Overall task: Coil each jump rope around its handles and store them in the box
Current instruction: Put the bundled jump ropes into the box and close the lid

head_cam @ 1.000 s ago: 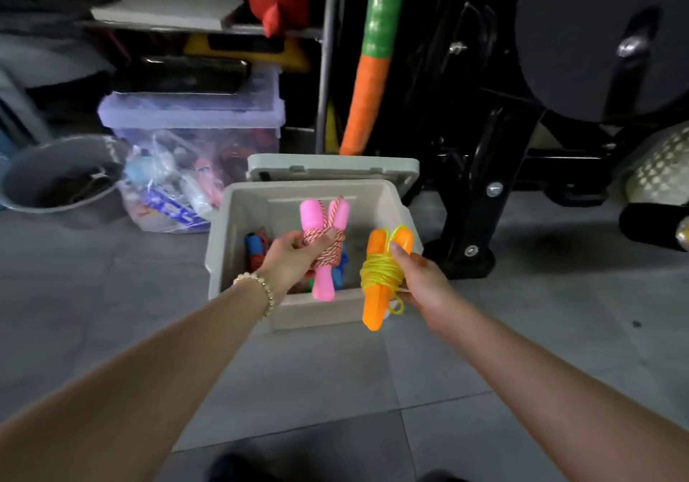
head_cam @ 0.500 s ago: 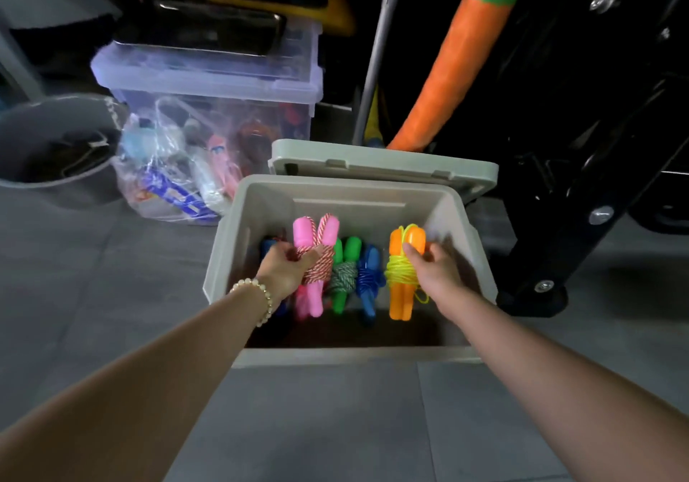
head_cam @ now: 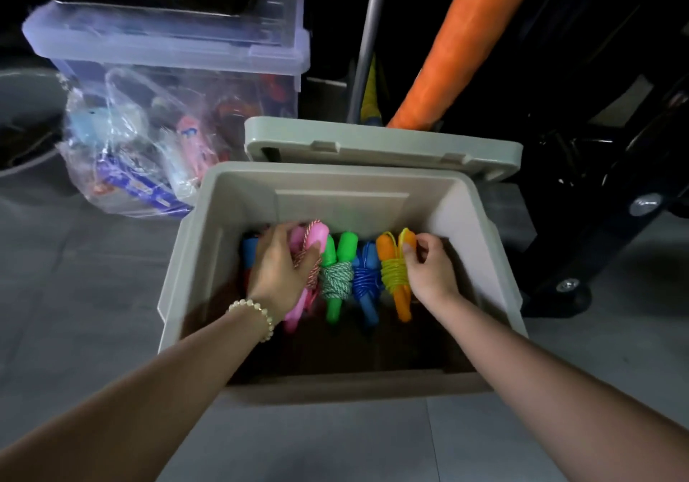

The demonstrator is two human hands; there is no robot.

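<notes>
Looking down into a beige box (head_cam: 194,258) standing open on the grey tiled floor (head_cam: 93,295), with its lid (head_cam: 384,146) lying just behind the far rim. Reaching into it with both arms. Gripping the pink jump rope (head_cam: 318,233) with the left hand (head_cam: 279,269), fingers curled over the handles and thumb pressing on the red-and-white coil, a pearl bracelet (head_cam: 257,310) circling the wrist. Pinching the orange jump rope (head_cam: 393,269) with the right hand (head_cam: 428,273), thumb and curled fingers closing on the upper end of one handle beside the yellow coil. Holding both bundles low inside the box, in a row with a green jump rope (head_cam: 337,276) and a blue jump rope (head_cam: 367,280) lying between them, and a further blue handle (head_cam: 249,248) peeking out left of the left hand. Seeing, behind the box to the left, a clear lidded bin (head_cam: 167,34) and a clear plastic bag (head_cam: 130,146) stuffed with blurred oddments.
</notes>
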